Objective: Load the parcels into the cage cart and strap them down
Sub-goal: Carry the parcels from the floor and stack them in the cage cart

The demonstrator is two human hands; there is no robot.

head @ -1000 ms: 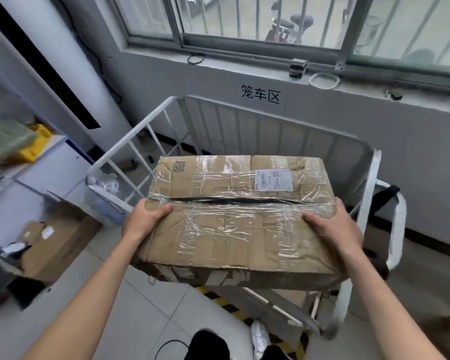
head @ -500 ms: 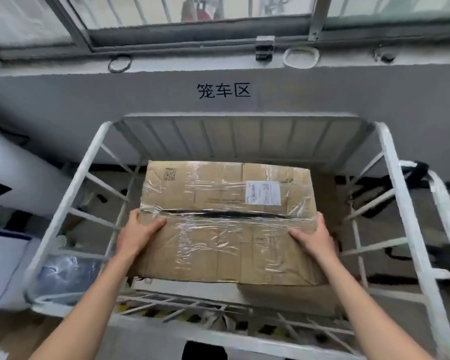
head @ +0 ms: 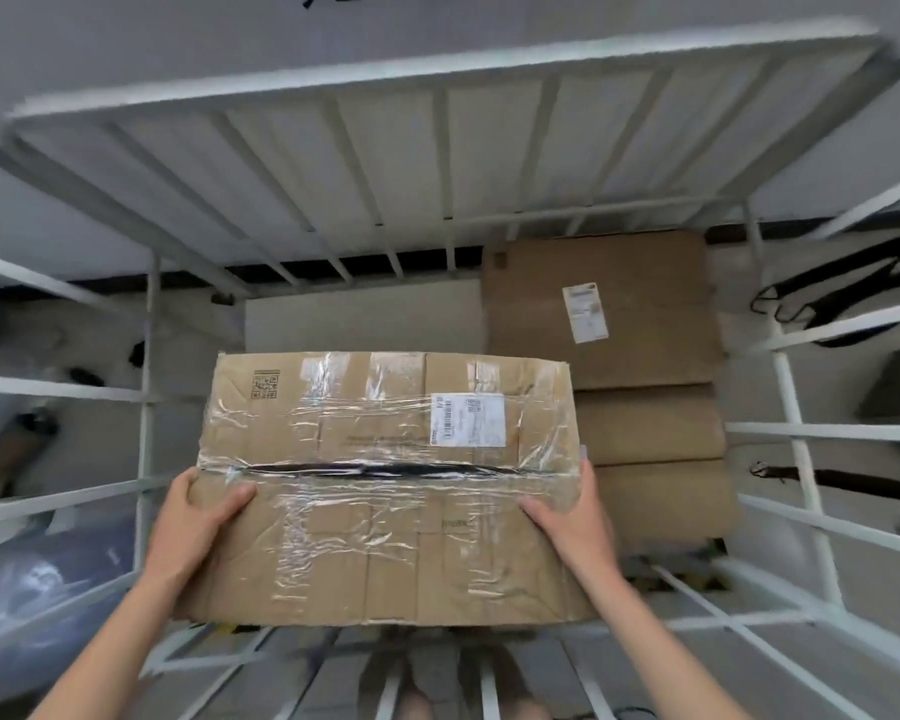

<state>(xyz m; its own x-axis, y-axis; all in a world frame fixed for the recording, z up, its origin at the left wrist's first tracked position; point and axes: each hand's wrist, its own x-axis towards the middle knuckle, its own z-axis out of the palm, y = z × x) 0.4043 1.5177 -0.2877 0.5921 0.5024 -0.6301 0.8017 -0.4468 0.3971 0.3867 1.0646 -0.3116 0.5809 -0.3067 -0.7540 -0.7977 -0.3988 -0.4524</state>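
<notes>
I hold a flat cardboard parcel [head: 385,485], wrapped in clear tape with a white label, inside the white cage cart [head: 437,163]. My left hand [head: 198,517] grips its near left edge and my right hand [head: 567,517] grips its near right edge. The parcel hangs above the cart's floor on the left side. Brown parcels [head: 619,356] lie stacked low in the cart on the right. A white flat piece [head: 359,319] lies behind the held parcel.
Black straps [head: 842,288] hang outside the cart's right side bars [head: 801,433]. A blue-grey plastic bag [head: 37,579] lies outside the left bars. The cart's near rail [head: 723,621] runs under my forearms. A grey wall stands behind the cart.
The parcel has gone over the near rail and down into the cart, on the left. My view has tipped downward, showing the stacked parcels on the cart's right side.
</notes>
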